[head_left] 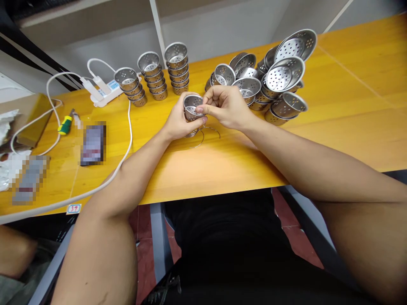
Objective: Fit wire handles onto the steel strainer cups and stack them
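Observation:
My left hand [180, 120] is wrapped round a small perforated metal cup [191, 101], its open mouth tilted up toward me. At the cup's right rim my right hand [225, 106] is closed in a pinch, with the thumb tip over the cup's mouth. Whatever the pinch holds is too small or hidden to make out. Thin curved wires [203, 137] stick out below the cup, near the left thumb; where they start is hidden by the hand.
Three stacks of perforated cups [156, 82] stand behind my left hand. A jumbled pile of cups [248, 89] lies beyond the right one. Leftward are a power strip [106, 92], a white cable [129, 127], a green-yellow screwdriver [65, 125] and a blurred phone [93, 144].

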